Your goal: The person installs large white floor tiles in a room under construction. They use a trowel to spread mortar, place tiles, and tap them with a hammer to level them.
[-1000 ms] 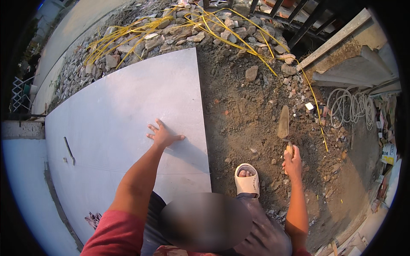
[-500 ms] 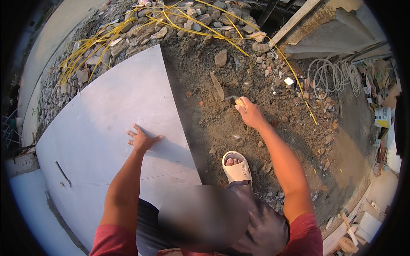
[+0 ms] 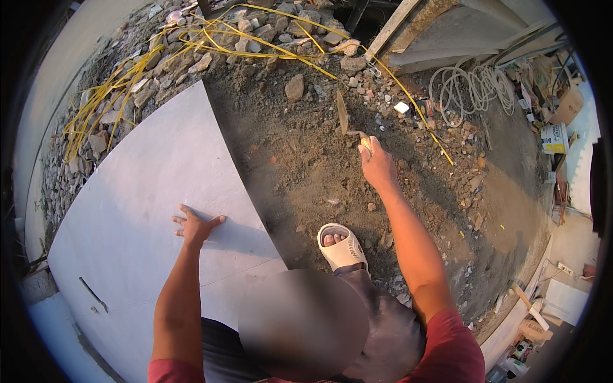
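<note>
"What do I have nearest the camera?"

"Just right of the board, my feed gives me a foot in a cream sandal, planted on the dirt. I also see a short dark bar on the board's left part."

"And the left hand?"

"I have it palm down on the board, fingers spread wide, thumb out toward the board's right edge. It holds nothing; it just rests there."

"The right hand?"

"Well right of the board, arm stretched out over the dirt, fingers closed round the handle of a trowel. The blade points away from me, tipped up on edge. From here I can't tell whether it touches the dirt."

"Farther out?"

"I see a rounded stone on the dirt, right of the board's far corner. Far to the right of the board lies a pale hose in loose coils. Past the board's far edge I get broken rubble, with yellow straps strewn across it."
</note>
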Demonstrator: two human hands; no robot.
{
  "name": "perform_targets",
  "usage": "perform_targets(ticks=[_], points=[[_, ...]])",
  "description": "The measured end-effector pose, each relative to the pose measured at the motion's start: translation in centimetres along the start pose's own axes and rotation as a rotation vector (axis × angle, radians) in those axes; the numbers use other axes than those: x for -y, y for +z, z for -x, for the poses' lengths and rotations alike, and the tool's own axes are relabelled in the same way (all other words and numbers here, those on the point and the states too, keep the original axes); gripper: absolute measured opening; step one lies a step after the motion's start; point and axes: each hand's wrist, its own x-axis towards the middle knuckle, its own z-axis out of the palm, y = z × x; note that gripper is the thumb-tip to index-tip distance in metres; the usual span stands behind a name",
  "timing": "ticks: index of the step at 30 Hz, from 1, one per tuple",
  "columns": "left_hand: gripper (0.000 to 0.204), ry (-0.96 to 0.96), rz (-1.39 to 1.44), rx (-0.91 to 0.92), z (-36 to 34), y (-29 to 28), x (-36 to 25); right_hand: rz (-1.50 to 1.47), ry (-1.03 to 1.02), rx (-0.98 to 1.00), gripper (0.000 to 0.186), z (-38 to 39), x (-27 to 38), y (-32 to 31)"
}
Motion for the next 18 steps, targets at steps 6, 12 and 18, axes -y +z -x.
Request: perform_targets(ticks=[6, 12, 18], points=[[0.145, 0.009, -0.011, -0.018, -0.5, 0.7, 0.5, 0.135, 0.177, -0.122, 0.057, -0.8, -9.5, -4.2], [0.143, -0.005, -0.009, -0.010, -1.1, 0.8, 0.4, -0.040, 0.246, -0.263, 0.057, 3.3, -13.8, -4.6], [0.144, 0.003, 0.056, 0.008, -0.1, 0.2, 0.5, -0.011, -0.054, -0.253, 0.053, 1.8, -4.9, -3.0]])
